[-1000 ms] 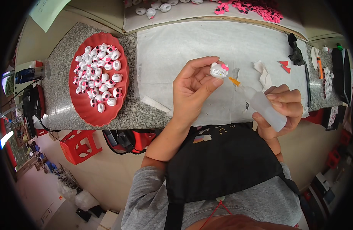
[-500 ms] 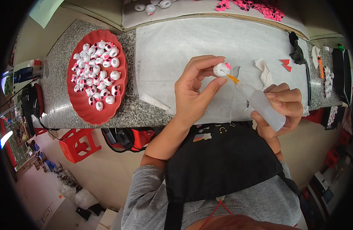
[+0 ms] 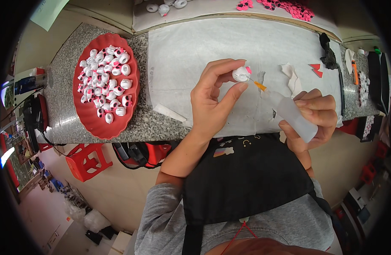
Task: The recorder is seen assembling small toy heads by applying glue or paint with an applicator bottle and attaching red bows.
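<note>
Between the thumb and fingers of my left hand [image 3: 214, 95] sits a small white cat-head figure [image 3: 239, 75] with a pink bow on its right side. My right hand [image 3: 314, 117] is wrapped round a frosted white squeeze bottle [image 3: 291, 114], tilted up to the left. An orange needle tip [image 3: 260, 86] caps the bottle, and its thin metal needle reaches the face of the figure. Whether liquid comes out is too small to tell. Both hands are over a white sheet [image 3: 182, 55] on the speckled stone worktop.
At left stands a red scalloped plate [image 3: 83, 121] piled with similar white and pink heads. Pink pieces [image 3: 289, 9] and more white heads [image 3: 178, 4] lie on the back shelf. A crumpled tissue [image 3: 292, 80], a red scrap [image 3: 317, 70] and a black cloth [image 3: 328, 53] lie to the right.
My left hand has moved slightly left with the cat-head figure, which has turned a little. The bottle in my right hand has barely shifted; more of the needle shows now.
</note>
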A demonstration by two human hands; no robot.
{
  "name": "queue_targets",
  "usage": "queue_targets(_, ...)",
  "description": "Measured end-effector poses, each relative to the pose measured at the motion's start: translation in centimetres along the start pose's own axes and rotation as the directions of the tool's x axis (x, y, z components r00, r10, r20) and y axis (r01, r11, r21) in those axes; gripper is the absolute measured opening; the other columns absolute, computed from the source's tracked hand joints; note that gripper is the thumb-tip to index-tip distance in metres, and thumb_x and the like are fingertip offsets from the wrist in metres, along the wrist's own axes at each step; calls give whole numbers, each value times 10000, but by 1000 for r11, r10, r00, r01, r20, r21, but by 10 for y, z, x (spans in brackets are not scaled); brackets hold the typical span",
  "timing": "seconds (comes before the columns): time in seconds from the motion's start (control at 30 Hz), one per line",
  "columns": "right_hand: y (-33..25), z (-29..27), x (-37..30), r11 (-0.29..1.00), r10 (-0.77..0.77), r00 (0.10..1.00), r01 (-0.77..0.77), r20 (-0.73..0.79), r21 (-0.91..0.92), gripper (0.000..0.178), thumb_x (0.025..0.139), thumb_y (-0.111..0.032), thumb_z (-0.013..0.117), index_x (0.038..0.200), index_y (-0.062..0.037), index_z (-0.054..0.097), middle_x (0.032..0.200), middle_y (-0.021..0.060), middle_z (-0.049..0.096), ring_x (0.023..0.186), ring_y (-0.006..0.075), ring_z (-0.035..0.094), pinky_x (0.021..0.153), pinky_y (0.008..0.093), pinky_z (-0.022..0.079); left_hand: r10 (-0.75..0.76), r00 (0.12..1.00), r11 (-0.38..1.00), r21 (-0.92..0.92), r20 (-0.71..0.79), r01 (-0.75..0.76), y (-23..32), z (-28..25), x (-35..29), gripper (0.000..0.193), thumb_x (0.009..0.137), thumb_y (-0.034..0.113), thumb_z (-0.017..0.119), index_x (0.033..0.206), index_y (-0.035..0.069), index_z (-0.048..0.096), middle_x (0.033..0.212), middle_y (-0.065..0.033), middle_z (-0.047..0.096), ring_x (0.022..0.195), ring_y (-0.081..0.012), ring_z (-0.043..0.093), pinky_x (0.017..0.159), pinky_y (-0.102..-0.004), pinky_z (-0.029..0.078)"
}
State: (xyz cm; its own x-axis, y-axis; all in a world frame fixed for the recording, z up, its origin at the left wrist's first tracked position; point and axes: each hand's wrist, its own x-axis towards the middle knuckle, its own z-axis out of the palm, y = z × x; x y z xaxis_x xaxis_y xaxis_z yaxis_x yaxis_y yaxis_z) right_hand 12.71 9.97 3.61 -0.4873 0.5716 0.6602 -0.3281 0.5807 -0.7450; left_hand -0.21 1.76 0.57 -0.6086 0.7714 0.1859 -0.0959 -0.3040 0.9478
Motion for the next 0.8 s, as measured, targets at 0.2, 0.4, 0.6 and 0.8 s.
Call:
queue_targets(0.2,-1,-2,2,1000,28,1000,-28,11,-6,345,546,-38,677,801,-72,448,784,73,446,587,135,420,522,247,388,-113,993,990,-81,17,114,3,1,-1,309,667,-82,544,965,-14,496,959,-78,479,839,-123,490,726,-225,408)
queue_targets(0.4,11,-23,24,974,173,985,-168,-20,149,327,615,33,601,850,-22,380,818,115,458,680,173,503,537,242,461,-48,991,988,-154,-128,28,3,-6,2,328,677,-82,543,988,-26,456,957,-89,490,860,-124,491,739,-222,402)
queue_targets(0.6,70,-10,76,855,513,794,-506,326,-113,231,677,-20,553,884,-22,451,800,46,474,730,128,521,502,210,441,8,987,981,-188,-159,-38,6,-9,-1,327,683,-78,542,989,-25,441,955,-98,490,873,-131,491,746,-229,405)
queue_targets(0.8,130,20,97,661,187,918,145,349,-736,280,656,-164,614,883,-50,497,833,66,538,721,228,536,590,300,423,58,985,980,-178,-162,-87,3,-8,0,323,684,-78,543,986,-16,446,968,-90,479,875,-134,490,747,-230,411)
